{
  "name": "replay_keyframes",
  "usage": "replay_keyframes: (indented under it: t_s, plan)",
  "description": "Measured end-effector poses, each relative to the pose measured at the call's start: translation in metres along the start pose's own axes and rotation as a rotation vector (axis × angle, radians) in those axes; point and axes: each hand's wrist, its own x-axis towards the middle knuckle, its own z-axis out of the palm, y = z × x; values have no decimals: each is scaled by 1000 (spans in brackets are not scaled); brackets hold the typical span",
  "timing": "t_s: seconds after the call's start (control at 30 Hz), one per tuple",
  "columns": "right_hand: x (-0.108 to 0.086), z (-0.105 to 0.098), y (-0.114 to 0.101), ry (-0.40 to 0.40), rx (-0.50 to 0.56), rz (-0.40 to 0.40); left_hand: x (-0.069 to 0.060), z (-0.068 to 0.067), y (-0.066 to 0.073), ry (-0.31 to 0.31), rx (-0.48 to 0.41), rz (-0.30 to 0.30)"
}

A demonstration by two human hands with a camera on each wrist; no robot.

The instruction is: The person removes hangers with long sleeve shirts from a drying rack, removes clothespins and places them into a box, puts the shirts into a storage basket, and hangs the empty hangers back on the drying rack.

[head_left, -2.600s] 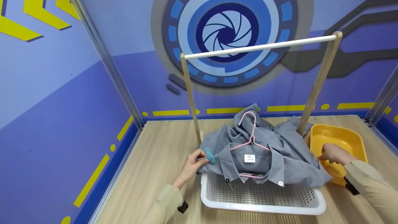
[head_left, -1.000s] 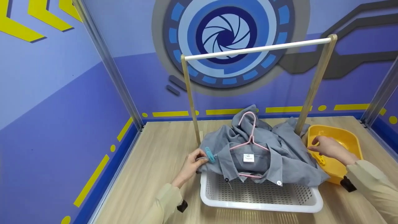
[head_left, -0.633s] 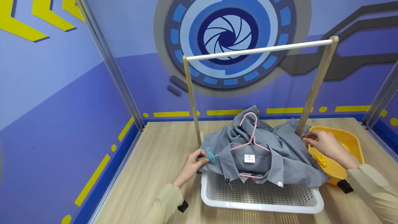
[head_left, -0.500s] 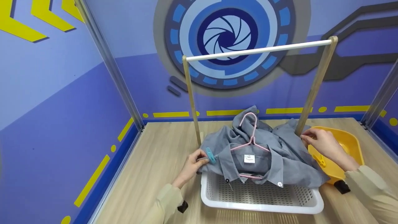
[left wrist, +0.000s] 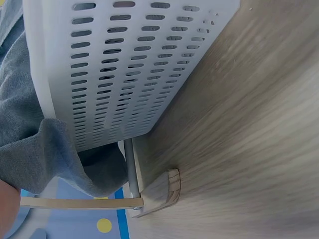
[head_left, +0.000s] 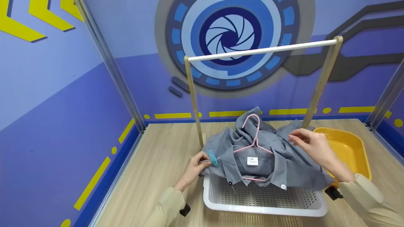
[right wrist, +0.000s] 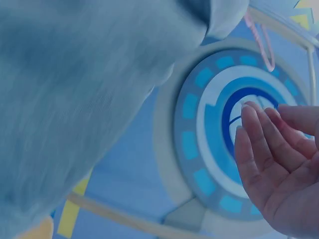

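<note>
A grey collared shirt (head_left: 296, 173) lies over a white basket (head_left: 265, 212), with a pink hanger (head_left: 256, 129) inside its collar. My left hand (head_left: 194, 167) pinches the shirt's left shoulder edge, right beside a teal clothespin (head_left: 213, 157) clipped there. Only a bit of that hand (left wrist: 6, 206) enters the left wrist view. Above the right part of the shirt hovers my right hand (head_left: 315, 149), its fingers loosely bent and nothing seen between them. The right wrist view shows this hand (right wrist: 284, 174) apart from the cloth.
Behind the basket stands a rack with wooden posts (head_left: 322, 82) and a white rail (head_left: 262, 49). To the right, partly behind my right forearm, sits a yellow tray (head_left: 356, 154). Patterned panels (head_left: 79, 126) enclose the wooden table (head_left: 161, 151) at the back and sides.
My right hand has left the yellow tray and moved left over the shirt. A yellow clothespin seen on the shirt's right side earlier is now hidden by my wrist. My left hand stays put.
</note>
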Motion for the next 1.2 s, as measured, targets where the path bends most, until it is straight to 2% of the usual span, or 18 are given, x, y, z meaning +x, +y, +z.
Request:
replay_keyframes:
  t_s: [0.17,0.33,0.5,0.63,0.9,1.2]
  plan:
    - [-1,12,-16,-49,63,-16,-1,1,-3,1,-19,-15]
    - [1,27,-36,-105,112,-68,-2,1,-5,5,-33,-13]
    - [6,44,-54,-222,215,-121,-2,2,-7,14,-51,-15]
    - [9,56,-64,-321,307,-118,-2,2,-7,9,-36,0]
    - [14,73,-82,-443,363,-91,-3,2,-8,10,-34,16]
    - [24,95,-99,-505,410,-65,-4,2,-10,13,-35,13]
